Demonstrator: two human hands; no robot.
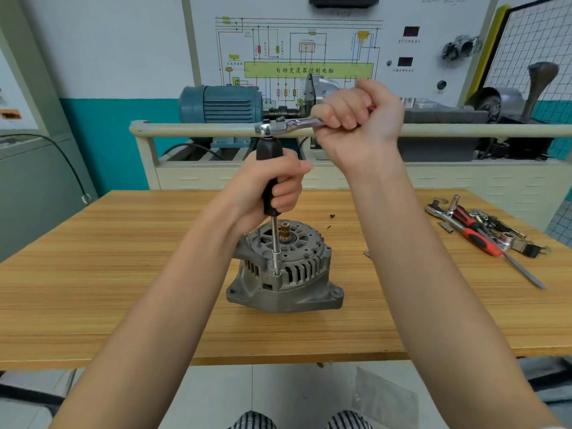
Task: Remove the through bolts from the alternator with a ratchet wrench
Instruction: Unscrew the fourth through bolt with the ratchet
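Left hand (272, 187) grips the driver handle (270, 178), right hand (353, 119) grips the ratchet wrench (288, 125); alternator (284, 274) bolt seemingly not yet out.

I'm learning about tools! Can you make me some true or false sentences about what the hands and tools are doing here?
1. The right hand grips the ratchet wrench. True.
2. The left hand lies flat on the table. False: it grips the black driver handle.
3. The alternator hangs in the air. False: it rests on the table.
4. Spare tools lie on the table's right side. True.
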